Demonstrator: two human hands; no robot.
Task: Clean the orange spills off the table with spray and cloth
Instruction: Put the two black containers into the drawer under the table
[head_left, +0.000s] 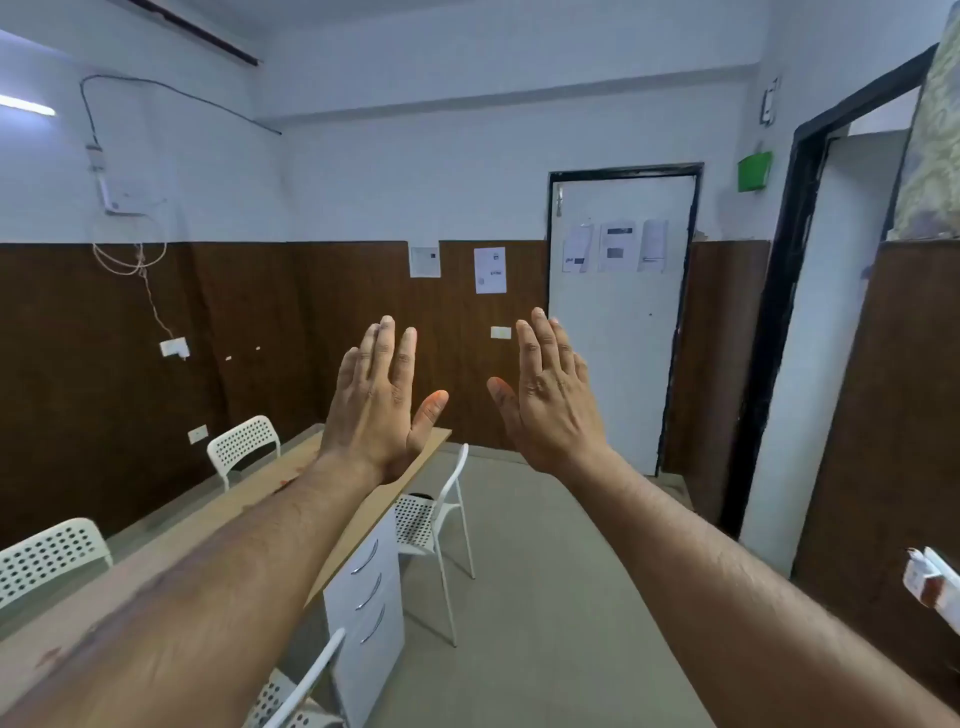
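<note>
Pale walls above dark brown wood panelling (322, 332), a white black-framed door (618, 364), grey floor (545, 597), white perforated chairs (244, 441) and a lit tube light (26, 105) at left.

Head cam, fwd across room

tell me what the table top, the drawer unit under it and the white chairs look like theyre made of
Table top: seems to be laminated board, matte tan, with a thin pale edge strip.
Drawer unit: looks like white painted or laminated board, smooth, with curved shiny metal-looking handles.
White chairs: perforated backs, probably moulded plastic or painted sheet metal; thin white tubular legs, likely painted metal.
</note>
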